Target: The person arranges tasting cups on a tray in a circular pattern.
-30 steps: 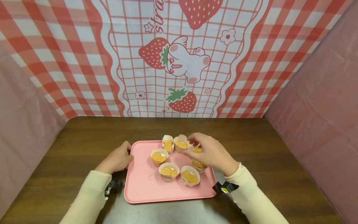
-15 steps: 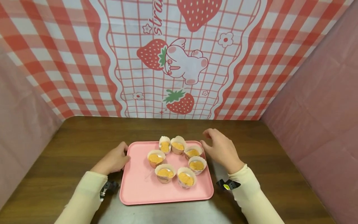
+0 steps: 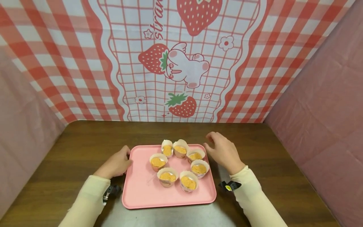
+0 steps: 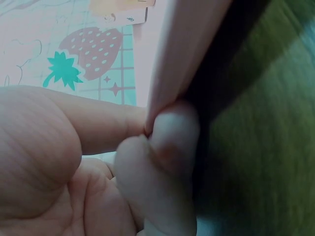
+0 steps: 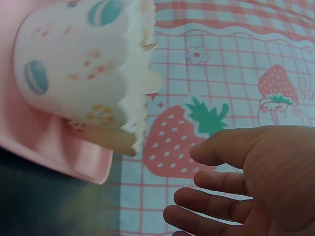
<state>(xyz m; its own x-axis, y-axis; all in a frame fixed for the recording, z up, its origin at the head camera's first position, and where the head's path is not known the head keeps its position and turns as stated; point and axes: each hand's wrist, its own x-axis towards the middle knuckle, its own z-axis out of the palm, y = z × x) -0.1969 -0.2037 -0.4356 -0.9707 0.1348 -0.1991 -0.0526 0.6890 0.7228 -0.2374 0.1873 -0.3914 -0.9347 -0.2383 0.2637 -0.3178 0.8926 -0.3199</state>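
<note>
A pink tray (image 3: 139,195) bears several paper muffin cups, each with orange-yellow filling, set in a rough ring. My left hand (image 3: 115,164) pinches the tray's left edge. In the left wrist view its thumb and fingers (image 4: 174,130) close on the rim from both sides. Just off the tray's right edge hovers my right hand (image 3: 225,153), fingers loosely bent and holding nothing. Its nearest cups are the far right cup (image 3: 195,155) and the right cup (image 3: 199,168). The right wrist view shows a patterned cup (image 5: 74,54) close by, apart from the spread fingertips.
The tray lies on a dark wooden table (image 3: 283,176), with a grey metallic strip (image 3: 170,218) along its near side. A red-and-white checked cloth with strawberries (image 3: 182,105) hangs behind. Pink cloth walls (image 3: 326,104) stand on both sides.
My right hand, over the cups a second ago, has drawn back right, off the tray, and stayed there for the last half second. The left hand has kept its hold on the tray.
</note>
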